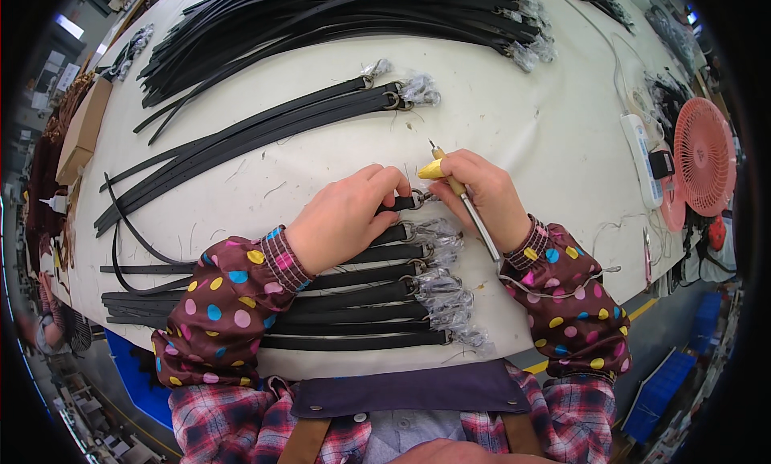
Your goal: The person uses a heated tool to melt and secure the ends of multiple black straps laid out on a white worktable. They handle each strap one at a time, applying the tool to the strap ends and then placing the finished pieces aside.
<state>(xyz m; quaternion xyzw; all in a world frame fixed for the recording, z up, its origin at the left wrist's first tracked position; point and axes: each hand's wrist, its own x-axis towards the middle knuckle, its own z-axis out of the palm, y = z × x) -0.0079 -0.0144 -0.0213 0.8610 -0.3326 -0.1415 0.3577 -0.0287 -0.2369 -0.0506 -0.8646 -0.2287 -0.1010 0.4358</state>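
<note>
Spreading over the bench (554,127), far strap pile (337,22) likely sits back to free room; near strap row (361,295) lies parallel, likely for easy reach; left hand (341,215), fingers pinching one strap (401,203) just beyond that row, and right hand (488,193), fingers round pen-like tool (480,225), flank strap's ring (418,197), probably steadying it.

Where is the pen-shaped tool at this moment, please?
In the head view, the tool is right of centre, held in the right hand, just right of the black strap in the left hand.
</note>
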